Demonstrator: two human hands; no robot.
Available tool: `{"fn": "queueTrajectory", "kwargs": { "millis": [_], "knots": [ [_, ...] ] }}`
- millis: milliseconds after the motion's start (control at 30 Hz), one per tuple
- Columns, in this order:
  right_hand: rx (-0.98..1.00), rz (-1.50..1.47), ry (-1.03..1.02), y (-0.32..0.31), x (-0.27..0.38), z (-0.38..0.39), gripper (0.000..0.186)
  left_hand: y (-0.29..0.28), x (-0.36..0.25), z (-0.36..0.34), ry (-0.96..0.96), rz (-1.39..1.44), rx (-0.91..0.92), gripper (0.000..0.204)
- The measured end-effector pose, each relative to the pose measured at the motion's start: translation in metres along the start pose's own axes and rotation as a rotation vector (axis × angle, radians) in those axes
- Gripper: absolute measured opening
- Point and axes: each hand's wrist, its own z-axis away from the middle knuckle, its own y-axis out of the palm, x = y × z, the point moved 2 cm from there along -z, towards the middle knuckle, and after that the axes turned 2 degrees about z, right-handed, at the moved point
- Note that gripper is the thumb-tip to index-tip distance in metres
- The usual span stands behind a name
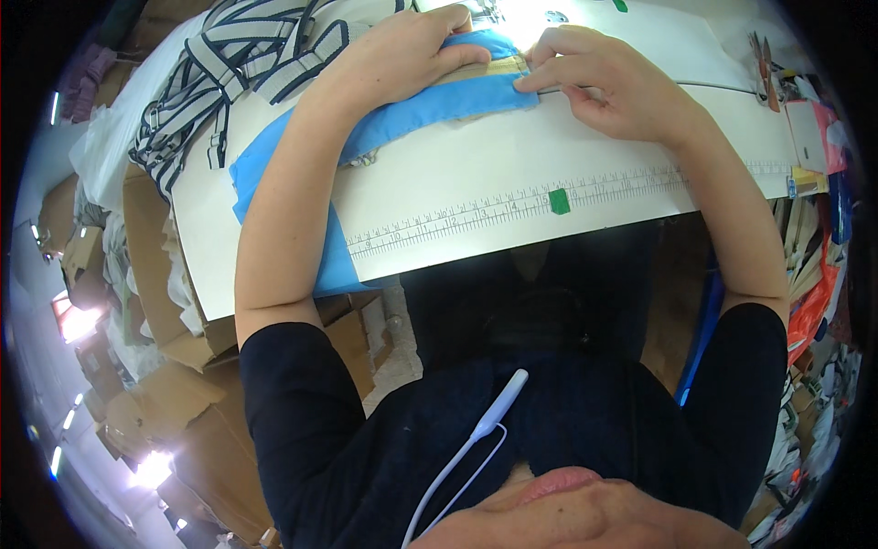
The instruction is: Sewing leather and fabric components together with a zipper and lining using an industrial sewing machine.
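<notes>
A long strip of blue fabric (402, 119) runs diagonally across the white tabletop (448, 174), with a narrow tan band (494, 68) along part of it at the top. My left hand (421, 55) lies on that fabric, fingers curled and pressing at its far edge. My right hand (613, 87) is at the strip's right end, index fingertip on the blue cloth and the other fingers bent. Just beyond the hands, small metal parts (489, 16) sit under a bright light, partly washed out. More blue cloth hangs beside my left forearm over the table's front edge.
Striped dark-and-white straps (219, 64) are heaped at the back left. Scissors (768, 73) stand at the right rear. A printed ruler (476, 209) with a green patch (560, 201) runs along the front edge. Cardboard boxes (187, 439) and piled materials (805, 274) flank the table.
</notes>
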Motion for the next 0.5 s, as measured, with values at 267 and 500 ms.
{"fn": "queueTrajectory", "kwargs": {
  "millis": [267, 500],
  "knots": [
    [-0.054, 0.010, -0.055, -0.004, 0.003, 0.000, 0.034, -0.012, -0.008, -0.003, -0.025, 0.026, 0.062, 0.044],
    [0.175, -0.185, 0.126, -0.014, 0.008, -0.009, 0.042, -0.017, -0.012, -0.003, -0.082, 0.048, 0.120, 0.044]
  ]
}}
